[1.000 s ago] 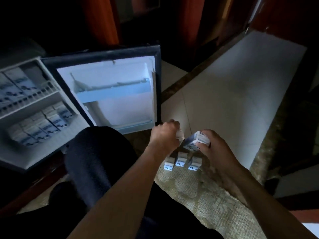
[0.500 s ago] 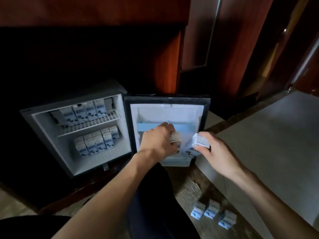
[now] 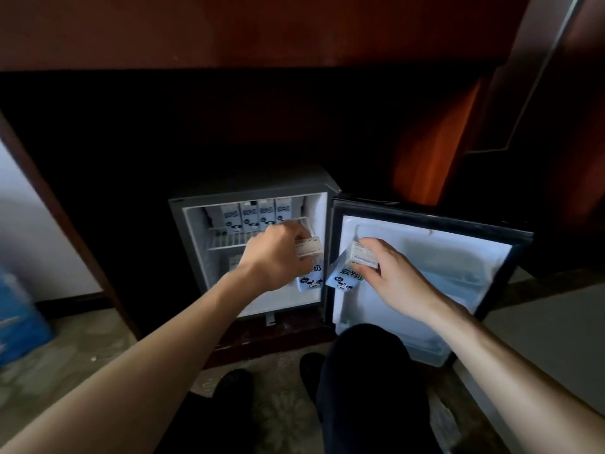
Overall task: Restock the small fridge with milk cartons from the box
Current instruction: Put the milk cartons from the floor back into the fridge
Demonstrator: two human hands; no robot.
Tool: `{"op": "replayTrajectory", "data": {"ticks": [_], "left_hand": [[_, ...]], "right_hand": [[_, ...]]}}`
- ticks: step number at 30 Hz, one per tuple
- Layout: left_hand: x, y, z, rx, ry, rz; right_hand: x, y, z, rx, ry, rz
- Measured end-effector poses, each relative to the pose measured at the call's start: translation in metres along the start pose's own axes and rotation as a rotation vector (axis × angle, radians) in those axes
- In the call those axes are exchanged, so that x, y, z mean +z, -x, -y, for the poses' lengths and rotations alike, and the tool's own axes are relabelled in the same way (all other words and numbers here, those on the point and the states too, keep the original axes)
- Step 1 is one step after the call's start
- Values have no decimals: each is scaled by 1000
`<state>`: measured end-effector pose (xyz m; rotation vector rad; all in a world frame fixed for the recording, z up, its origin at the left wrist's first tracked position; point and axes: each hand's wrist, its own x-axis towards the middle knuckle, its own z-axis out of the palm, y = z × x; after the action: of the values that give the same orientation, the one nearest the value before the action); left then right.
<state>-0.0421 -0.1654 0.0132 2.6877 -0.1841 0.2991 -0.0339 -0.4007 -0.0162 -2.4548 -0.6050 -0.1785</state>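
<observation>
Low in a dark recess of red-brown wooden cabinetry (image 3: 294, 34), a small grey fridge (image 3: 178, 231), with its black-edged, white-lined door (image 3: 458, 257) swung wide to the right. On the white wire shelf (image 3: 226, 240) of the upper compartment, a row of four upright white-and-blue milk cartons (image 3: 258, 215) printed with cow faces. At the open mouth of the fridge, close to its right wall and just under shelf height, the left hand (image 3: 278, 257), fingers curled round the top of a small white-and-blue cow-print carton (image 3: 311, 280), bottom end hanging toward the lower compartment. Just beside it, in front of the door's inner face, the right hand (image 3: 396, 280), thumb and fingers pinching the top end of a second carton (image 3: 345, 278) of the same kind, tilted, cow face lowest. Whether touching or narrowly apart, impossible to tell. Far left, on the pale patterned floor (image 3: 82, 371), a blurred blue package (image 3: 16, 322). Nearest the camera, a dark-trousered knee (image 3: 360, 371) and a dark shoe (image 3: 232, 385).
</observation>
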Motion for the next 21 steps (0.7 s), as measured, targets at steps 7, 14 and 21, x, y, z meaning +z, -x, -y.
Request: {"op": "replayTrajectory", "data": {"ticks": [7, 14, 21], "left_hand": [[-8, -9, 73, -96, -60, -130], [6, -40, 128, -166, -81, -178], [28, -71, 179, -253, -77, -244]], "right_hand": [[51, -73, 31, -86, -29, 104], [110, -144, 43, -119, 40, 127], [166, -200, 46, -131, 119, 28]]}}
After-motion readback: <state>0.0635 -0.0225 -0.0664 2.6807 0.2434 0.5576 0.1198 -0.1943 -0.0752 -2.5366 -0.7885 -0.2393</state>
